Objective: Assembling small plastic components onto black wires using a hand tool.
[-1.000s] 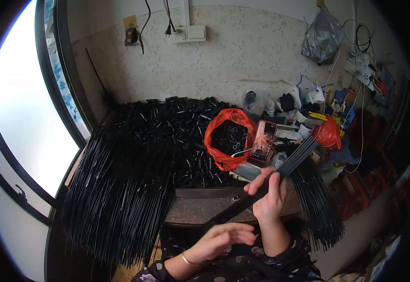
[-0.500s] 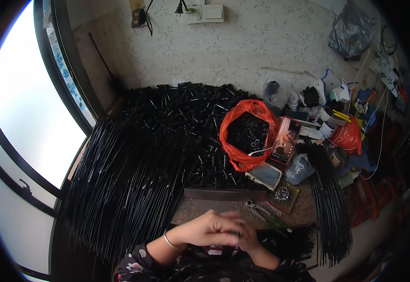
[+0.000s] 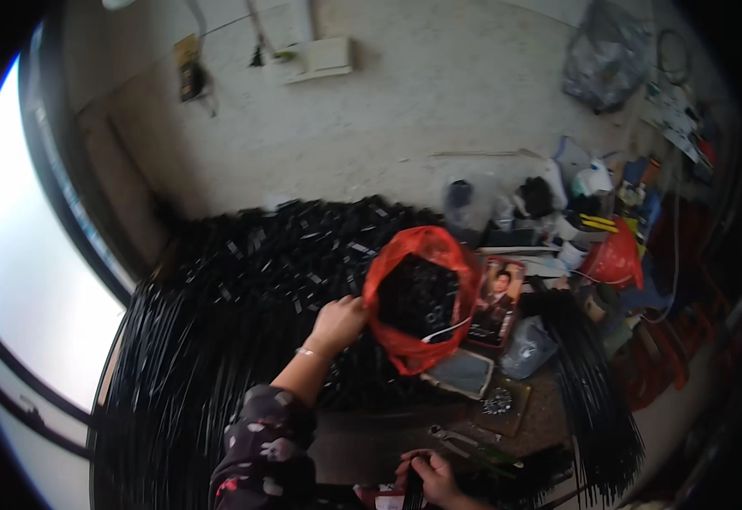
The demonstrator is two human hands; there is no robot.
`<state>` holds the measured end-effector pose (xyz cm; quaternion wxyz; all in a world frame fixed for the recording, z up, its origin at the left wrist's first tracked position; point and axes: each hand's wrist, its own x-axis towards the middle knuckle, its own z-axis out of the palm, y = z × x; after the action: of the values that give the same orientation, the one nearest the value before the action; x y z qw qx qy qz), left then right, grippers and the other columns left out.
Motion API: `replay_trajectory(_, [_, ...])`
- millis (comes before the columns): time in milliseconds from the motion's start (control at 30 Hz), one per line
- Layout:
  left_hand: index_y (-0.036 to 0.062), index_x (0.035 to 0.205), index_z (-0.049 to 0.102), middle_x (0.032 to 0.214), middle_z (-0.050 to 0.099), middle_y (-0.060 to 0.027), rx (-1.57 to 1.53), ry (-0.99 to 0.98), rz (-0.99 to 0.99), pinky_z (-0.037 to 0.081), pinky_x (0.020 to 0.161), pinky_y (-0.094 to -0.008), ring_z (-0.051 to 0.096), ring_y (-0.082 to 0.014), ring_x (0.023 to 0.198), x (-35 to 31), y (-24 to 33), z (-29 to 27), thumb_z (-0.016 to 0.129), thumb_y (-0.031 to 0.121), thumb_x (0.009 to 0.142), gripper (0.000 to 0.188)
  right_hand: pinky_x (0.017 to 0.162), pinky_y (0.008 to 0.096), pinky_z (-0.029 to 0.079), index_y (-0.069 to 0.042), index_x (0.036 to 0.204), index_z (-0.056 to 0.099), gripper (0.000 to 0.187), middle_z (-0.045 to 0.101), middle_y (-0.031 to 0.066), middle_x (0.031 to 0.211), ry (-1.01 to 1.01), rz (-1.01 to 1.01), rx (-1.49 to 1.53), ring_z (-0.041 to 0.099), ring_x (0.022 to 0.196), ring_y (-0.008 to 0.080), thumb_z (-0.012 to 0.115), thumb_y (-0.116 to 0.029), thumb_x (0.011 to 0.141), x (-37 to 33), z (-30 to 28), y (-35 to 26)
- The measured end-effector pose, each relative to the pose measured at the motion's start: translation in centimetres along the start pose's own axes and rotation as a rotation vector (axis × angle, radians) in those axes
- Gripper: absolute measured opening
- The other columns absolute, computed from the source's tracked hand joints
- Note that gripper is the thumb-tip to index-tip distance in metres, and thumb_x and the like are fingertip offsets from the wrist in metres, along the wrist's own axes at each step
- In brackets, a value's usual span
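Note:
My left hand (image 3: 339, 326), a bracelet at its wrist, reaches onto the heap of small black tubular pieces (image 3: 252, 246), beside the left rim of the red plastic bag (image 3: 379, 336). Its fingers bend downward, and blur hides whether they grip anything. Near the lower edge, my right hand (image 3: 436, 478) is closed around a dark, thin, rod-like piece (image 3: 413, 491) that runs out of the picture. Small dark parts and rings (image 3: 426, 297) lie inside the bag.
Long thin black rods (image 3: 175, 382) cover the left side, with another bundle (image 3: 588, 391) at the right. A phone (image 3: 498, 302), a clear bag (image 3: 528, 348), a dish of small metal parts (image 3: 497, 401) and pliers (image 3: 456, 438) lie right of the red bag.
My hands, together before at the front, have parted. The left has reached forward to the heap; the right has gone lower. The whole view has shifted, and the phone's picture differs.

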<state>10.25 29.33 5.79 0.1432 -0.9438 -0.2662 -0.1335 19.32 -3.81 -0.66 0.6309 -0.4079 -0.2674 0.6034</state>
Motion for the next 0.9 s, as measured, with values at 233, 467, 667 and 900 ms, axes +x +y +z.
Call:
replay_trajectory(233, [0.001,0.076,0.066,0.067,0.062,-0.0091,-0.849,-0.352,-0.161,0.048,0.062,-0.0295,0.058,-0.0138,0.062,7.4,2.5,-7.6,0.067,0.024,0.066,0.025,0.061,0.03,0.05,0.0,0.103,0.052,0.02,0.059,0.0096,0.082,0.034,-0.116,-0.065,0.059,0.067,0.0164,0.044,-0.017,0.095,0.2,-0.4,-0.2])
replay_trajectory(467, [-0.0053,0.11,0.056,0.068,0.064,-0.0152,-1.286,0.323,-0.409,0.049,0.058,-0.0273,0.062,-0.016,0.06,16.8,5.7,-16.1,0.067,0.027,0.076,0.048,0.057,0.027,0.048,-0.001,0.098,0.054,0.018,0.058,0.0068,0.074,0.026,-0.031,-0.011,0.058,0.062,0.0143,0.046,-0.016,0.094,0.3,-0.3,-0.3])
replay_trajectory(667, [-0.0005,0.091,0.066,0.074,0.067,-0.0117,-0.911,0.271,-0.529,0.051,0.062,-0.0288,0.065,-0.0196,0.064,8.7,-0.5,-11.2,0.068,0.023,0.074,0.029,0.059,0.0291,0.049,-0.001,0.099,0.053,0.017,0.06,0.008,0.078,0.088,-0.107,-0.115,0.058,0.066,0.0154,0.045,-0.015,0.094,0.7,-0.9,1.1])
replay_trajectory(900, [0.0031,0.102,0.045,0.082,0.062,-0.0204,-0.251,-0.147,-0.753,0.052,0.066,-0.043,0.063,-0.0356,0.079,-2.5,-0.8,-0.9,0.064,0.033,0.075,0.045,0.072,0.035,0.05,-0.002,0.109,0.051,0.026,0.061,0.0115,0.095,-0.076,0.006,-0.097,0.06,0.082,0.0211,0.048,-0.022,0.093,-0.3,0.0,0.9])
